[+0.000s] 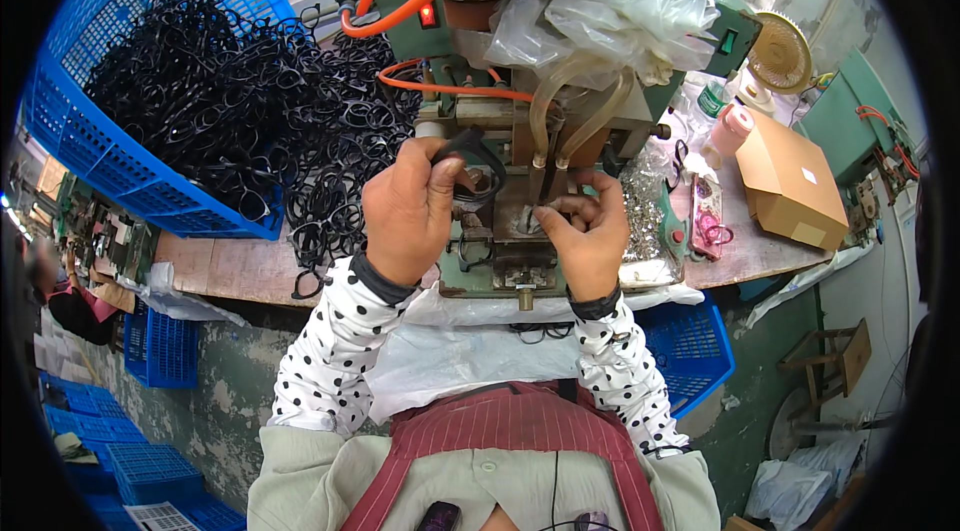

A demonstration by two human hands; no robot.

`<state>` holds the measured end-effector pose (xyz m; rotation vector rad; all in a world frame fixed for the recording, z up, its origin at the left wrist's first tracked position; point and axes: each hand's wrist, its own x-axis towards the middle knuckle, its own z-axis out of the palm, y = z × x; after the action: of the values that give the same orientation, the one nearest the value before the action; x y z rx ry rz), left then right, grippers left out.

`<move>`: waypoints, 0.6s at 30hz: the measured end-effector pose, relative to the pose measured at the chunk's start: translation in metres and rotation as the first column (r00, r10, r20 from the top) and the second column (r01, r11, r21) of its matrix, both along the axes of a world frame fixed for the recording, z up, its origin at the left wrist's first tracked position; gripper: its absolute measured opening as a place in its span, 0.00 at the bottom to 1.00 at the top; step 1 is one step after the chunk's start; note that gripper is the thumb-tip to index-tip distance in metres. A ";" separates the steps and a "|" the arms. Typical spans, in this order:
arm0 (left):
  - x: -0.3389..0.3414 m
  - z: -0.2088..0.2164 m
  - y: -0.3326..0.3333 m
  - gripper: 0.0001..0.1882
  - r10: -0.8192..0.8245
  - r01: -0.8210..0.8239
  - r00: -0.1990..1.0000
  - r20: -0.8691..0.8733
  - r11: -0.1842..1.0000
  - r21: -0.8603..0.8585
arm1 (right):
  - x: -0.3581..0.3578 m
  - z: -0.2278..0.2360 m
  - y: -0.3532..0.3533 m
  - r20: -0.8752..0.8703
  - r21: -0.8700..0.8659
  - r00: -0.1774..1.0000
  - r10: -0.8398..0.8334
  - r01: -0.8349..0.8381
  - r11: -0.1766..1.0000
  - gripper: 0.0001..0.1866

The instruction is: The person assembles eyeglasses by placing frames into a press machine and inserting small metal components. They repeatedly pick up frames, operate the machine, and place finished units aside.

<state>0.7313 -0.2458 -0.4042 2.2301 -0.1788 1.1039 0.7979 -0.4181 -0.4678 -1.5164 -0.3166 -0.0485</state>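
Running nearest the body, the counter's (230, 268) front edge shows bare wood at left; beyond, the left hand (408, 209) grasps a black eyeglass frame (489, 153) near the machine's metal fixture (522, 223); the right hand (592, 236) bends its fingertips to that fixture, whether pinching anything I cannot tell; heaped eyeglass frames (355, 131) and a blue crate (100, 153) crowd the left; a cardboard box (785, 171) carries a pale label (809, 175), unreadably small.

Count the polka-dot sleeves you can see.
2: a left sleeve on the forearm behind the left hand, and a right sleeve behind the right hand. I see no others.
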 end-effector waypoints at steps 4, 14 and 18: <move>-0.003 0.001 -0.001 0.09 -0.038 0.033 0.998 -0.050 0.994 -0.100 | 0.002 -0.002 0.007 -0.018 0.059 1.000 0.006 -0.005 0.998 0.29; -0.049 0.075 -0.003 0.11 -0.804 0.865 0.500 0.321 0.448 -0.225 | 0.012 -0.004 -0.008 0.067 -0.016 0.993 0.094 -0.093 0.995 0.29; -0.061 0.098 -0.026 0.13 -0.879 0.938 0.343 0.330 0.337 -0.077 | 0.015 0.023 -0.061 0.160 0.009 0.985 -0.069 0.068 0.998 0.26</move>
<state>0.6703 -0.2718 -0.3063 1.2997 -1.1947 0.6225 0.8131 -0.4791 -0.4445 -1.5230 -0.3927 -0.2266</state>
